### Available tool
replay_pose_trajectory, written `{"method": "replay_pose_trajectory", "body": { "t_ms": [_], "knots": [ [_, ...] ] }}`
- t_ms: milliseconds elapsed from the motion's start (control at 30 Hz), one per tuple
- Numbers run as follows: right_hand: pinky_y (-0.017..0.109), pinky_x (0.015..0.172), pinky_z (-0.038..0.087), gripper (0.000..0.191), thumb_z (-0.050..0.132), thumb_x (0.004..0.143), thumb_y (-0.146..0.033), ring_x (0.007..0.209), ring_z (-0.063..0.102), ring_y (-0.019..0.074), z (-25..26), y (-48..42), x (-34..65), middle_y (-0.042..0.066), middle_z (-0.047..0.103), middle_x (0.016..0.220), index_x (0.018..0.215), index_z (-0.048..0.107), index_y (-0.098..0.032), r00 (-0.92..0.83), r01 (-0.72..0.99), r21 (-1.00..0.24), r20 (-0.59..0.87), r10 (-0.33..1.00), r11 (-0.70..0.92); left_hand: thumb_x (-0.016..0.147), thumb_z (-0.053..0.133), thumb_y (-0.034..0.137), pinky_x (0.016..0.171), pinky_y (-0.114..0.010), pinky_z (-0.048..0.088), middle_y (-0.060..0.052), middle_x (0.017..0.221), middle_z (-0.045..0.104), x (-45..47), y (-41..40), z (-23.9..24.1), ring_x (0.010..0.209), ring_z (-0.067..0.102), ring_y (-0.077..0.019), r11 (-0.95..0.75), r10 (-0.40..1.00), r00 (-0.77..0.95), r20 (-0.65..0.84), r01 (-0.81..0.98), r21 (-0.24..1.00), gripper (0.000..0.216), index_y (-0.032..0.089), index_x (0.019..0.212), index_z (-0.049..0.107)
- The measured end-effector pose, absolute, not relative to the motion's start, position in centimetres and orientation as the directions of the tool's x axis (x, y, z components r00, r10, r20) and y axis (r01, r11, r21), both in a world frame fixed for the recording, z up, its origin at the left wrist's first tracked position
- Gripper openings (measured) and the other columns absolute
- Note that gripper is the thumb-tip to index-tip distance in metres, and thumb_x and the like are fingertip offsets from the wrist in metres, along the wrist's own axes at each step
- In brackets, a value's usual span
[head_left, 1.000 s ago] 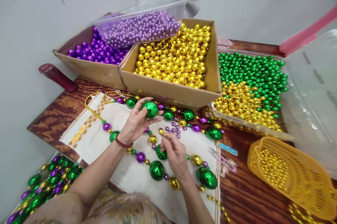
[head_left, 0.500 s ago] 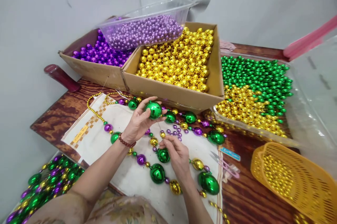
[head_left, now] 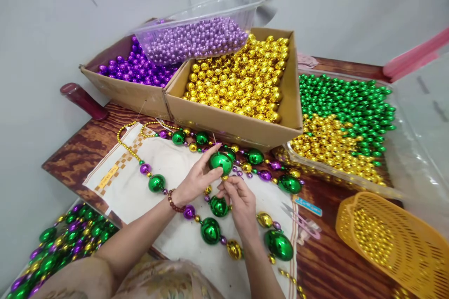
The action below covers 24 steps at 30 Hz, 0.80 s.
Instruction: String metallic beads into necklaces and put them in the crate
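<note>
My left hand point(head_left: 197, 178) has its thumb and fingers closed round a large shiny green bead point(head_left: 220, 162). A thin needle-like tip point(head_left: 214, 137) stands up above that bead. Just below it, my right hand point(head_left: 241, 201) pinches close to a small gold bead point(head_left: 225, 178); the string there is mostly hidden by the fingers. Under both hands, a bead strand with another large green bead point(head_left: 219, 206) lies on the white cloth point(head_left: 175, 238). Around them runs a longer strand of green, purple and gold beads, including a big green bead point(head_left: 210, 230).
Cardboard boxes hold purple beads point(head_left: 140, 67) and gold beads point(head_left: 235, 83), with a clear tub point(head_left: 196, 39) of lilac beads on top. Right are a tray of green beads point(head_left: 343, 102), a yellow basket point(head_left: 414, 238) and scissors point(head_left: 305, 225). Finished-looking strands point(head_left: 66, 243) hang lower left.
The left hand has brought the large green bead down and right to the right hand. The bead now sits against the small gold bead, and the string between them is no longer visible.
</note>
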State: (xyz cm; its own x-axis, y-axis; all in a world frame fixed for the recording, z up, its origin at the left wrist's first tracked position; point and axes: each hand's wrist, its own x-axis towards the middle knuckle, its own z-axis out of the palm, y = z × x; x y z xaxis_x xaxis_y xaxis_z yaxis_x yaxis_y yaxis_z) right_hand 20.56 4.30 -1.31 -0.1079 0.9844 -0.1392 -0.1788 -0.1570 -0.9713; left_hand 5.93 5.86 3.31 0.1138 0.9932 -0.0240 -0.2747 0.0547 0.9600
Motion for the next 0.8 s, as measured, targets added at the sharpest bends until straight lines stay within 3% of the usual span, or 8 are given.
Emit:
{"method": "replay_pose_trajectory", "body": {
  "t_ms": [100, 200, 300, 367, 467, 567, 667, 800],
  "knots": [
    [0.019, 0.042, 0.034, 0.03, 0.07, 0.08, -0.046, 0.05, 0.055, 0.0106, -1.7, 4.4, 21.4, 0.003, 0.067, 0.068, 0.08, 0.061, -0.017, -0.102, -0.223, -0.957, -0.168, 0.98, -0.187, 0.088, 0.066, 0.038, 0.095, -0.033, 0.05, -0.011, 0.139, 0.055, 5.1, 5.5, 3.0, 0.106, 0.062, -0.0214, 0.051, 0.99, 0.138, -0.025, -0.19, 0.981, 0.056, 0.025, 0.141, 0.051],
    [0.018, 0.041, 0.031, 0.03, 0.07, 0.081, -0.046, 0.046, 0.049, 0.0083, -2.0, 4.3, 22.3, 0.002, 0.065, 0.065, 0.079, 0.061, -0.017, -0.109, -0.234, -0.951, -0.178, 0.978, -0.2, 0.088, 0.066, 0.036, 0.089, -0.033, 0.053, -0.011, 0.124, 0.065, 3.4, 6.5, 3.3, 0.098, 0.066, -0.0199, 0.008, 1.0, 0.017, -0.007, -0.077, 0.997, 0.041, 0.021, 0.125, 0.063],
    [0.018, 0.042, 0.031, 0.03, 0.07, 0.082, -0.045, 0.045, 0.047, 0.0075, -2.1, 4.2, 23.0, 0.002, 0.064, 0.063, 0.079, 0.062, -0.017, -0.122, -0.236, -0.95, -0.179, 0.976, -0.203, 0.088, 0.064, 0.035, 0.085, -0.031, 0.054, -0.008, 0.103, 0.072, 1.2, 9.9, 5.0, 0.092, 0.068, -0.0182, -0.171, 0.966, -0.177, 0.19, 0.115, 0.979, 0.026, 0.019, 0.108, 0.069],
    [0.018, 0.043, 0.031, 0.029, 0.07, 0.082, -0.045, 0.047, 0.05, 0.0082, -2.3, 4.0, 23.3, 0.003, 0.066, 0.066, 0.079, 0.062, -0.017, -0.126, -0.24, -0.95, -0.175, 0.976, -0.201, 0.089, 0.062, 0.032, 0.083, -0.03, 0.053, -0.007, 0.096, 0.073, 0.0, 13.5, 6.7, 0.088, 0.068, -0.0166, -0.308, 0.897, -0.21, 0.388, 0.333, 0.891, 0.02, 0.019, 0.102, 0.071],
    [0.018, 0.045, 0.033, 0.029, 0.069, 0.083, -0.045, 0.05, 0.053, 0.0091, -2.6, 3.7, 23.4, 0.004, 0.067, 0.07, 0.08, 0.061, -0.017, -0.134, -0.242, -0.95, -0.169, 0.976, -0.198, 0.089, 0.058, 0.022, 0.08, -0.03, 0.051, -0.006, 0.091, 0.074, -1.0, 19.6, 9.3, 0.082, 0.066, -0.0154, -0.399, 0.829, -0.082, 0.553, 0.608, 0.687, 0.017, 0.019, 0.095, 0.073],
    [0.018, 0.045, 0.033, 0.029, 0.067, 0.084, -0.046, 0.05, 0.051, 0.0088, -2.7, 3.3, 23.2, 0.003, 0.066, 0.068, 0.08, 0.061, -0.017, -0.135, -0.237, -0.95, -0.173, 0.976, -0.201, 0.08, 0.059, 0.01, 0.077, -0.03, 0.048, -0.005, 0.082, 0.074, -0.5, 24.7, 10.6, 0.076, 0.064, -0.0161, -0.39, 0.858, 0.071, 0.509, 0.735, 0.555, 0.018, 0.019, 0.085, 0.074],
    [0.02, 0.048, 0.036, 0.027, 0.063, 0.085, -0.044, 0.051, 0.053, 0.01, -2.5, 2.9, 23.1, 0.001, 0.065, 0.065, 0.079, 0.06, -0.018, -0.159, -0.225, -0.951, -0.177, 0.971, -0.21, 0.078, 0.06, 0.011, 0.076, -0.029, 0.047, -0.005, 0.08, 0.073, 2.2, 27.1, 11.3, 0.075, 0.063, -0.0159, -0.471, 0.857, 0.235, 0.459, 0.717, 0.514, 0.018, 0.018, 0.084, 0.075],
    [0.022, 0.053, 0.041, 0.022, 0.057, 0.086, -0.04, 0.054, 0.057, 0.0109, -2.2, 2.9, 23.2, 0.001, 0.066, 0.07, 0.079, 0.058, -0.019, -0.193, -0.169, -0.964, -0.171, 0.966, -0.205, 0.083, 0.056, 0.018, 0.077, -0.029, 0.046, -0.005, 0.084, 0.073, 9.2, 27.5, 13.2, 0.076, 0.063, -0.0151, -0.677, 0.736, 0.503, 0.454, 0.55, 0.488, 0.019, 0.018, 0.089, 0.075]
  ]
}}
